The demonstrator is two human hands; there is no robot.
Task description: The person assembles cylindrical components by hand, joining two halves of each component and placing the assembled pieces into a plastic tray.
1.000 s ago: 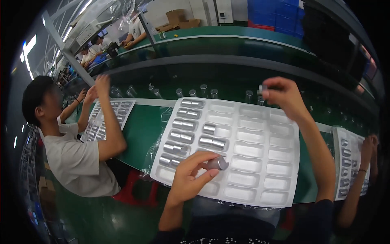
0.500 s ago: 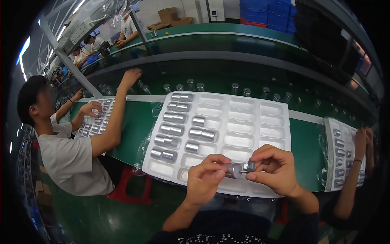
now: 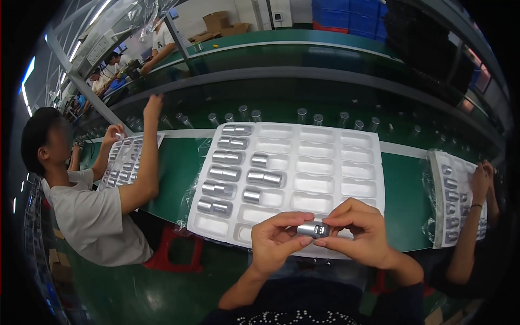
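We hold a silver tube (image 3: 306, 229).
Our left hand (image 3: 273, 245) pinches one end and our right hand (image 3: 362, 233) pinches the other, over the near side of the white tray (image 3: 316, 186).

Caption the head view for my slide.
Left hand and right hand hold a silvery cylinder over a white compartmented tray.

Silver cylinder (image 3: 310, 229) between left fingers (image 3: 291, 218) and right fingers (image 3: 344, 214), over white compartmented tray (image 3: 335, 176)

No text, label, number or sign can be read.
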